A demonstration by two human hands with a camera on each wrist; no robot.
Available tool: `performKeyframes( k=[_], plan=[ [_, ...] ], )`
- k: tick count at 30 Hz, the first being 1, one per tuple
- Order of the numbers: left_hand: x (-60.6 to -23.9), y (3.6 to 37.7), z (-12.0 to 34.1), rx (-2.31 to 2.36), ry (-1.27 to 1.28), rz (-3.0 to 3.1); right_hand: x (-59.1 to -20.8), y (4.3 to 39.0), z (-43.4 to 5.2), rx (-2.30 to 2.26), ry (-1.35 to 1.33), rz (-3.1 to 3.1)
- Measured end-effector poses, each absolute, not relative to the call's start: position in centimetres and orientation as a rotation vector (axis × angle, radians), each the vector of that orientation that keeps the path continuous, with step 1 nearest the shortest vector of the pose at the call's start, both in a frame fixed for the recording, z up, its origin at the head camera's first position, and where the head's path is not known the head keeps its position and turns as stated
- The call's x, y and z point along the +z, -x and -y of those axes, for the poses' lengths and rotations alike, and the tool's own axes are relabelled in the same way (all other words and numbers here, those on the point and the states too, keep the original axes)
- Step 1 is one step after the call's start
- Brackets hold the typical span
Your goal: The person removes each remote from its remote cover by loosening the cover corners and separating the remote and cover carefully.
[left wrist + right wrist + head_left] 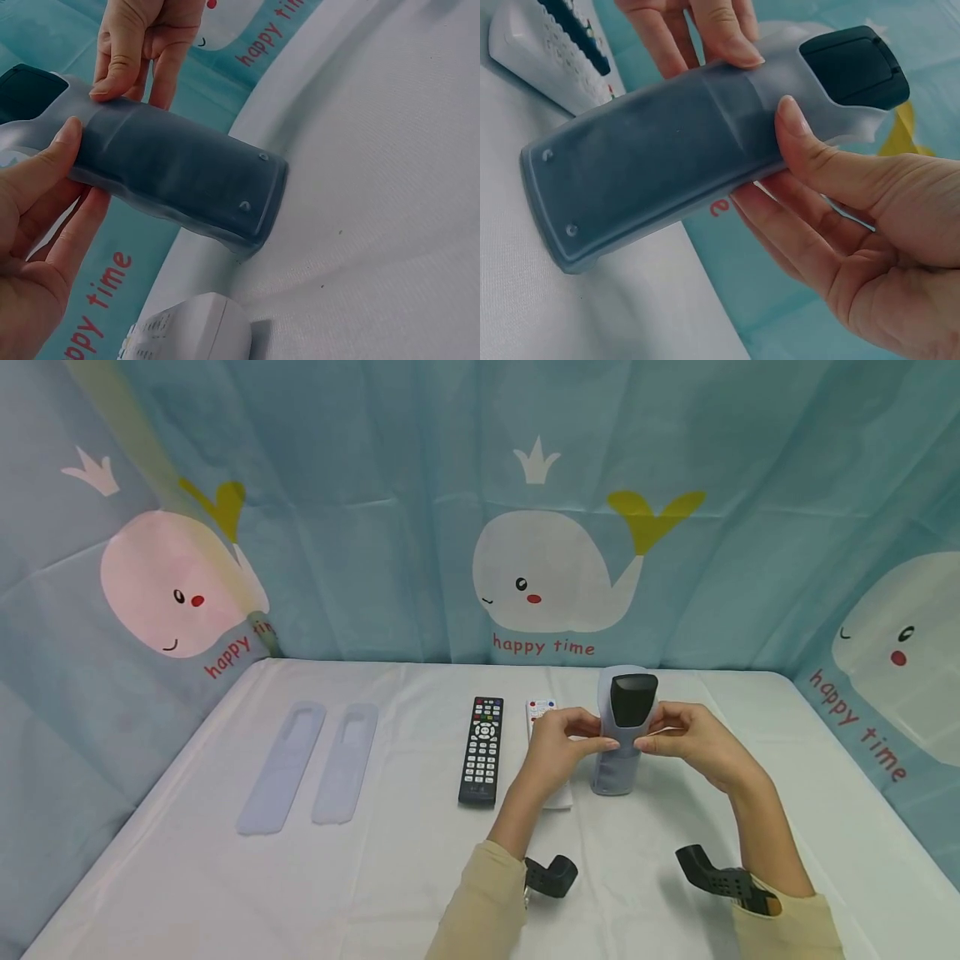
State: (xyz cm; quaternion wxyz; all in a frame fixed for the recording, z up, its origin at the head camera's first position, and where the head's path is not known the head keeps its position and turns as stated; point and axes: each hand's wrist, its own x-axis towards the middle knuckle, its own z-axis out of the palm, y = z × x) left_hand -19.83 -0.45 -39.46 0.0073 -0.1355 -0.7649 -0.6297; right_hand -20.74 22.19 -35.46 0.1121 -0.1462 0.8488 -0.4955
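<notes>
A black remote control (pixel 633 700) sits inside a translucent silicone cover (pixel 617 772), with its dark end showing through the cover's opening. The cover stands roughly upright, its lower end close to the white table. My left hand (pixel 558 745) pinches its left edge between thumb and fingers. On the opposite edge, my right hand (pixel 697 743) grips with the thumb on the near face and the fingers behind. In the right wrist view the cover (pixel 645 165) fits snugly around the dark body, and its upper rim flares beside the remote's bare end (pixel 855 66).
Left of the hands lies another black remote (pixel 482 752) with its buttons up. A white remote (pixel 557 797) is partly hidden behind my left hand. Two flat translucent covers (pixel 283 768) lie on the table's left side. A whale-print curtain (pixel 375 568) hangs behind the table.
</notes>
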Motion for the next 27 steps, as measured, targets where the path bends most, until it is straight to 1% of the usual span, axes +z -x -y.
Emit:
performKeyframes(
  k=[18,27],
  plan=[
    [-40.2,19.8,0.5,-1.972,0.406,2.423,-36.1,20.9,-22.1,-1.456,0.376,-2.428],
    [-40.7,19.8,0.4,-1.978,0.405,2.41,-36.4,21.0,-22.2,-1.436,0.392,-2.424]
  ],
)
